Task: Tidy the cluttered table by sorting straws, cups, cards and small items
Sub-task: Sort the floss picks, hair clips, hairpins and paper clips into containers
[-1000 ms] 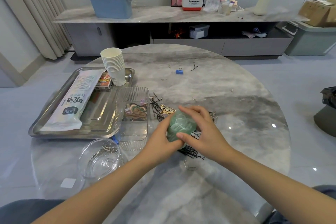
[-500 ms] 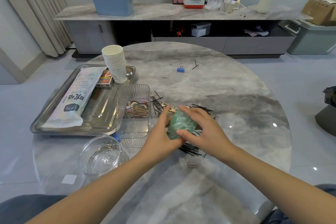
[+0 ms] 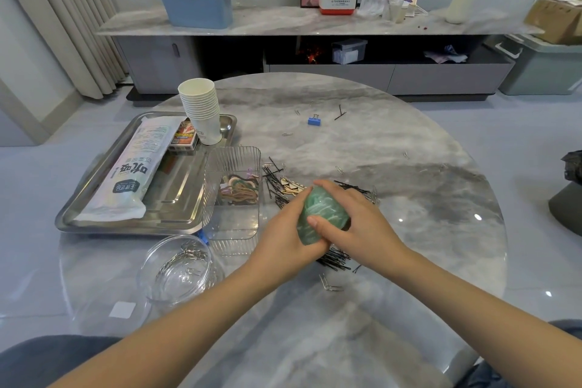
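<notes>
Both hands hold a small green translucent container [image 3: 321, 214] over the middle of the round marble table [image 3: 393, 151]. My left hand [image 3: 283, 236] cups it from the left and below. My right hand [image 3: 359, 227] grips it from the right, thumb across its front. Under the hands lies a heap of black hairpins [image 3: 277, 179] with a few wooden clips [image 3: 291, 187]. A ribbed clear box [image 3: 234, 192] to the left holds coloured bands. On a steel tray [image 3: 176, 214] stand a stack of paper cups [image 3: 201, 110], a straw packet [image 3: 132, 173] and a card box [image 3: 184, 138].
A clear round bowl [image 3: 176, 268] with paper clips stands at the near left. A blue binder clip [image 3: 314, 120], loose pins and paper clips are scattered toward the far side. A bent clip [image 3: 329, 283] lies near my right wrist. A sideboard stands beyond the table.
The hands and the green container have stayed nearly in place over the hairpins. My right thumb has shifted slightly across the container's front.
</notes>
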`<action>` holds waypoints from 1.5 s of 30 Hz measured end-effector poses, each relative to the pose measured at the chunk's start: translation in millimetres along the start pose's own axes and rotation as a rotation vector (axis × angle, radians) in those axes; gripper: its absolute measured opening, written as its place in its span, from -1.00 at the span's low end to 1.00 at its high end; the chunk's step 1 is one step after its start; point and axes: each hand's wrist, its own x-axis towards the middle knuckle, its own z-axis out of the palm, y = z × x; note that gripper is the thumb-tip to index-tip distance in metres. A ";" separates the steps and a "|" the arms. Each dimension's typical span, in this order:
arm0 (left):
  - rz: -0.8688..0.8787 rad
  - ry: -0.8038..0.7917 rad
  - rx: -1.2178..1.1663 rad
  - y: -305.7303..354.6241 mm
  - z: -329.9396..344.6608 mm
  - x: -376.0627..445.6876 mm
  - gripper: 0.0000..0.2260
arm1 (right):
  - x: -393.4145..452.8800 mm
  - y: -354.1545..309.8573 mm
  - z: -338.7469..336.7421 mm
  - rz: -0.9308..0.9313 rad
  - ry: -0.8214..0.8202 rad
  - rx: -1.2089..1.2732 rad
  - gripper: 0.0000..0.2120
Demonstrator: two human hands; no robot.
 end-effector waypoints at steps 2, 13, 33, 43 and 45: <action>0.024 -0.045 -0.011 3.8 -1.5 1.5 -0.38 | 1.7 -3.5 -2.4 -0.021 -0.083 0.036 -0.41; -0.425 -0.236 -0.790 13.3 -16.6 16.4 -0.57 | 6.3 -5.3 -14.9 -0.094 -0.177 -0.026 -0.17; -0.411 -0.189 -0.733 18.6 -32.9 23.6 -0.62 | 22.7 -23.9 -19.2 0.447 -0.236 0.935 -0.61; -0.330 -0.206 -0.576 42.1 -86.5 18.1 -0.53 | 47.4 -72.1 -23.5 0.438 -0.347 0.913 -0.45; -0.275 -0.179 -0.478 43.4 -109.8 20.5 -0.48 | 62.7 -93.5 -21.6 0.447 -0.349 0.908 -0.41</action>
